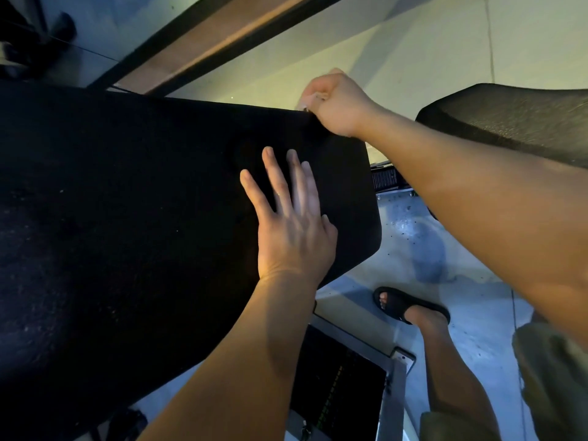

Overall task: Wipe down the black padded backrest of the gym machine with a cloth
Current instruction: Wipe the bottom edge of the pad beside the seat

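left hand (pixel 294 230): laid flat on the pad, fingers straight and spread, nothing held. Probably just used for bracing.
backrest (pixel 143 202): a big black padded slab filling the left and middle of the view, right under both hands.
right hand (pixel 337 105): curled up at the far top edge of the backrest, closed around a small pale scrap.
cloth (pixel 310 98): only a sliver is seen poking out of that fist, right at the pad's edge. It's taken to be the cloth, but it's mostly hidden tbh.
progress: no wet streak or clean/dirty line can be made out, so how much is done can't really be told. The far corner is judged to be the bit in hand.
left to do: the left stretch is dotted with pale specks, so it's judged not wiped yet.
surface: matte and grainy; the specks are expected to lift easily.
second pad (pixel 509 122): another black textured cushion, off to the right and apart from the backrest.
floor (pixel 471 281): grey-blue, blotched and speckled. A foot in a black sandal (pixel 404 305) is planted on it.
wall (pixel 413 43): pale, crossed by a brown strip (pixel 222 43) edged in black.
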`<state>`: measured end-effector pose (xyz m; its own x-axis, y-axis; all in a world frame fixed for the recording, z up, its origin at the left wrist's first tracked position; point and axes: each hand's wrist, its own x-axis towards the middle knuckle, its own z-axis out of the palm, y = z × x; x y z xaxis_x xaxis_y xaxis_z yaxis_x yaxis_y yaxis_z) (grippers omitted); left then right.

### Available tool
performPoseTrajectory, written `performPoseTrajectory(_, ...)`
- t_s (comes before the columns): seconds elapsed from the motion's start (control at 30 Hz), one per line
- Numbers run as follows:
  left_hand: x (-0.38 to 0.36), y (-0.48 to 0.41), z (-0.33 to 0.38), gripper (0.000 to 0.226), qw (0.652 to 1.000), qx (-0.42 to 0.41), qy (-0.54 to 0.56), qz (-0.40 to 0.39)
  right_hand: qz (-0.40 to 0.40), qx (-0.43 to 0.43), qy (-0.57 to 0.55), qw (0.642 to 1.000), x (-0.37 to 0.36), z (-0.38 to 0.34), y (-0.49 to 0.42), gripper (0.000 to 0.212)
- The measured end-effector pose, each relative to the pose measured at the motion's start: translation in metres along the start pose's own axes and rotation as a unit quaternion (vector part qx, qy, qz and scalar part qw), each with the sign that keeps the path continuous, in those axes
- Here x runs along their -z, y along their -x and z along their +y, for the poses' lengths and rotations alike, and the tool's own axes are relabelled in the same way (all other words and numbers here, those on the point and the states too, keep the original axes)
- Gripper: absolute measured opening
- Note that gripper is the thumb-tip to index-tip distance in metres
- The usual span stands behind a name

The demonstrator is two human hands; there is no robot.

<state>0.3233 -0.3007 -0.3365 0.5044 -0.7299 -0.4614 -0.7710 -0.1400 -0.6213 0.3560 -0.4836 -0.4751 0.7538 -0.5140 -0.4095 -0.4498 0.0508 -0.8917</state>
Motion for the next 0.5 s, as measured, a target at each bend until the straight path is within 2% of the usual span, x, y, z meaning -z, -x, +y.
performPoseTrajectory(0.1,-0.001,-0.001,0.001,0.082,1.000,-0.001,-0.004,-0.001,-0.067,-0.010,0.020,0.997,0.010,0.001,-0.009,0.024)
performPoseTrajectory(0.3,0.001,0.000,0.002,0.082,1.000,0.000,-0.005,0.003,-0.099,-0.220,0.080,0.967,0.028,0.052,-0.010,0.017)
performPoseTrajectory(0.33,0.002,0.000,0.002,0.081,1.000,0.000,-0.004,0.003,-0.094,-0.248,0.038,0.964,0.025,0.063,-0.007,0.020)
performPoseTrajectory(0.4,0.003,0.001,0.002,0.081,1.000,-0.001,-0.004,0.005,-0.039,-0.276,-0.134,0.951,0.021,0.081,0.000,0.023)
performPoseTrajectory(0.47,0.003,-0.001,0.003,0.081,1.000,0.000,-0.011,0.005,-0.010,-0.257,-0.242,0.936,0.016,0.091,0.009,0.033)
performPoseTrajectory(0.5,0.004,-0.001,0.003,0.081,1.000,-0.002,-0.016,0.000,-0.007,-0.253,-0.262,0.931,0.013,0.092,0.018,0.035)
